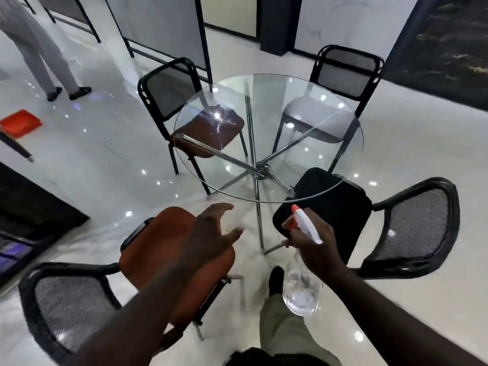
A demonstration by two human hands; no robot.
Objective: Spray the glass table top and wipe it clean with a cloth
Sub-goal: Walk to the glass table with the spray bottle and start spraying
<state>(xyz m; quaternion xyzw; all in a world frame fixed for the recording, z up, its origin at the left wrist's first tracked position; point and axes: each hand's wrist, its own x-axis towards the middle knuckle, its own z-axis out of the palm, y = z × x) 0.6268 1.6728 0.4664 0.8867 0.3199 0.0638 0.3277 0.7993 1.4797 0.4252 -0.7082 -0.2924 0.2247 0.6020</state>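
Left hand (211,233) over orange chair seat (158,249): fingers spread wide, holding nothing. Round glass table top (264,101) just ahead, centre, on chrome legs. Right hand (314,249) grips spray bottle (303,286) at trigger head, nozzle toward table.

The round clear glass table top (272,101) is smooth and glossy, dotted with bright glints. Its crossed chrome metal legs (249,122) shine mirror-like. The 4 black-framed chairs (417,228) have matt woven mesh backs; 2 orange-brown seats (148,247) look like smooth, faintly sheened leatherette. The clear plastic spray bottle (301,291) has a matt white and red plastic trigger head (306,224). The pale polished floor (105,159) is highly reflective.
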